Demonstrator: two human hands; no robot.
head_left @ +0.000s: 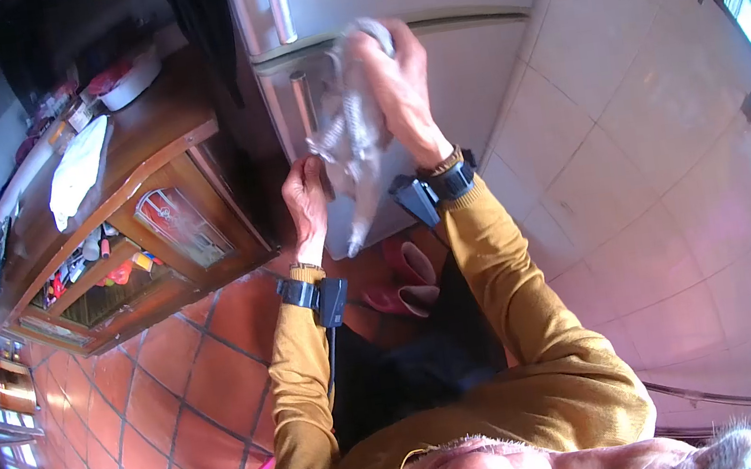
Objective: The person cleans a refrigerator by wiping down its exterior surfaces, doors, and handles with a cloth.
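Observation:
A crumpled whitish-grey cloth (355, 133), smeared by motion, hangs in front of the refrigerator (460, 81). My right hand (401, 89) grips its upper part, with the fingers wrapped round the bunched fabric. Lower and to the left, my left hand (302, 197) is closed, its thumb and fingertips pinched at the cloth's left edge. The loose end of the fabric dangles between my two wrists. Close above my left hand is the lower door's handle (302, 97).
A wooden cabinet (192, 140) stands at the left, with a white cloth (81, 174) and a white basin (131, 82) on top. Pink boots (401, 280) stand on the tiled floor (190, 373) below my hands. A tiled wall (645, 123) runs along the right.

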